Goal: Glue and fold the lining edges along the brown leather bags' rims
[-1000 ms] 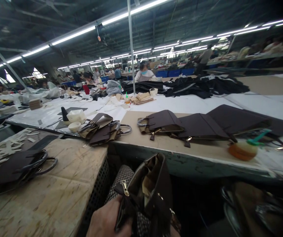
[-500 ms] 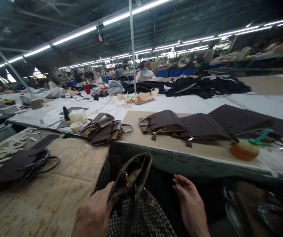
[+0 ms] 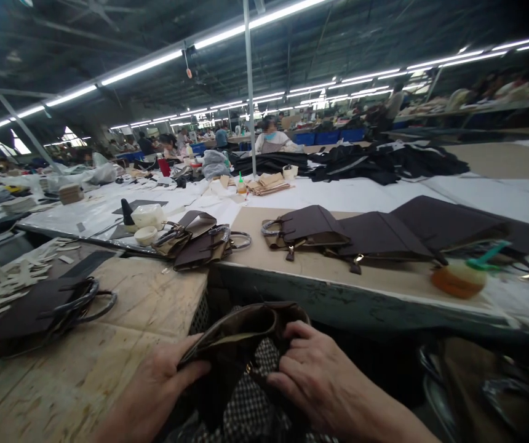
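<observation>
A dark brown handbag [image 3: 241,335] lies tipped over my lap, its open mouth facing forward above checked fabric [image 3: 246,409]. My left hand [image 3: 154,384] grips the bag's left edge, thumb on top. My right hand [image 3: 313,375] closes on its right rim, fingers curled over the edge. Both hands sit low at the bottom middle, just in front of the table edge.
Brown handbags lie on the wooden bench at left [image 3: 38,307] and along the long table [image 3: 200,243] [image 3: 310,227]. An orange glue bottle with a green nozzle [image 3: 461,277] stands at right. White tubs [image 3: 147,224], paper strips [image 3: 1,286] and black fabric [image 3: 384,163] lie around. Other people work at the far tables.
The bag has tipped from upright to lying flatter across my lap. My right hand came in from the right and took hold of its rim.
</observation>
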### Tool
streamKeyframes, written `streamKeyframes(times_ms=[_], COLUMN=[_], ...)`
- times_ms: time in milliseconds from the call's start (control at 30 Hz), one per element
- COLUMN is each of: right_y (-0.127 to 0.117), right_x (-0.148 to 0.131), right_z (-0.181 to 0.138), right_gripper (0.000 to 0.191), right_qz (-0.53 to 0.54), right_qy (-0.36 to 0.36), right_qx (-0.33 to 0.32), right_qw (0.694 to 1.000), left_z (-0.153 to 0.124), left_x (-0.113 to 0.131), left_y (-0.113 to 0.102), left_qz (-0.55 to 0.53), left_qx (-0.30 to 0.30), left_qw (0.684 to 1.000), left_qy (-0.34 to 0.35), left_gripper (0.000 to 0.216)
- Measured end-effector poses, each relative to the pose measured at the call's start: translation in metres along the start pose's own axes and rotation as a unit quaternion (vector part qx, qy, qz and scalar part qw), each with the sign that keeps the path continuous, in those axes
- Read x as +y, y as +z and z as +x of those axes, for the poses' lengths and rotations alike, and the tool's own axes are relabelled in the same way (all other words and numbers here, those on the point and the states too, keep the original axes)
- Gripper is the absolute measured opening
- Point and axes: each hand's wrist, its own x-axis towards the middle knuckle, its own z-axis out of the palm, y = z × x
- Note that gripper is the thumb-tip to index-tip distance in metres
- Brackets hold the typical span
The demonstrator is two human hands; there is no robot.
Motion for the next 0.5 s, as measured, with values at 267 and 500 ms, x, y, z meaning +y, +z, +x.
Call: streamKeyframes(times_ms=[267, 500], right_y=[-0.006, 0.015], right_x=[0.038, 0.060], right_z=[0.017, 0.063], right_gripper=[0.022, 0.026], right_qz=[0.052, 0.142], right_qy=[0.051, -0.047], right_qx=[-0.033, -0.011], right_qw=[0.997, 0.989], left_z=[0.031, 0.048], left_x=[-0.053, -0.076], left_y=[0.018, 0.008], left_qz=[-0.167, -0.179], left_qx=[-0.114, -0.127], left_qw=[0.978, 0.972], left_qy=[-0.052, -0.078], left_gripper=[0.020, 0.019])
